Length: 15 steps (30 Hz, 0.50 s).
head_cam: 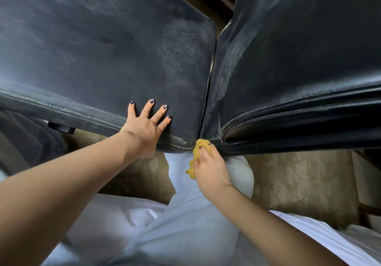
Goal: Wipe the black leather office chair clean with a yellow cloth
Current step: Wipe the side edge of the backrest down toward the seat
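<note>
- The black leather office chair (103, 49) fills the upper view as two broad padded panels that meet at a narrow dark seam. Its grain is fine and dull, with pale, hazy patches.
- A line of light stitching (88, 117) runs along the rounded near edge of the left panel. The right panel (299, 59) looks glossier, with folded, piped edges.
- The left hand (142, 125) lies flat on the left panel just above the stitched edge, fingers spread and straight, nails dark.
- The right hand (210, 169) has its fingers curled round the crumpled yellow cloth (199, 144). It presses the soft wad against the near edge where the two panels meet, and a loose end hangs below the fist.
- A small black round knob (61, 128) sits under the left panel.
- Smooth white fabric clothing (185, 224) lies below the arms, over beige patterned carpet (299, 183).
</note>
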Available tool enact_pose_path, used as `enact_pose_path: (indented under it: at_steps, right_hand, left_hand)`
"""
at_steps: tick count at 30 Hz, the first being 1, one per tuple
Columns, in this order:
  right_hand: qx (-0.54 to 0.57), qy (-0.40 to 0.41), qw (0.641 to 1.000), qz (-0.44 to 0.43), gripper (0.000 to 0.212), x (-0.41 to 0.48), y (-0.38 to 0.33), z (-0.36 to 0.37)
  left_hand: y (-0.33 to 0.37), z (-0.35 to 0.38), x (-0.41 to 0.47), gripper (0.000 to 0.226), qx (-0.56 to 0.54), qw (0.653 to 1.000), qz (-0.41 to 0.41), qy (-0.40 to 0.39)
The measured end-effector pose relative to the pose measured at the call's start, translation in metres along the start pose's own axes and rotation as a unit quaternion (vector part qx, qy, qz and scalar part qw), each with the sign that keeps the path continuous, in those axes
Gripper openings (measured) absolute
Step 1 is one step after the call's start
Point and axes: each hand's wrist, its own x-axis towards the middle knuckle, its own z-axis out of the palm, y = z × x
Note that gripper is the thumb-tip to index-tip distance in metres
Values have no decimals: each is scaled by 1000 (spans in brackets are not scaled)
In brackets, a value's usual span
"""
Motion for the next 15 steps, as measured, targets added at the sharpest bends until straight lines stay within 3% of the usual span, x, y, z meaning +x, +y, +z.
enact_pose_path:
  at_steps: [7, 11, 15]
  right_hand:
    - [1, -14, 997, -70, 38, 18, -3, 6]
    - [111, 48, 992, -46, 16, 2, 10, 1]
    - [54, 77, 996, -6, 17, -23, 18, 6]
  left_hand:
    - [0, 3, 0, 79, 7, 1000, 1, 12]
    - [0, 6, 0, 80, 12, 1000, 1, 21]
    - [0, 7, -2, 80, 14, 1000, 1, 27]
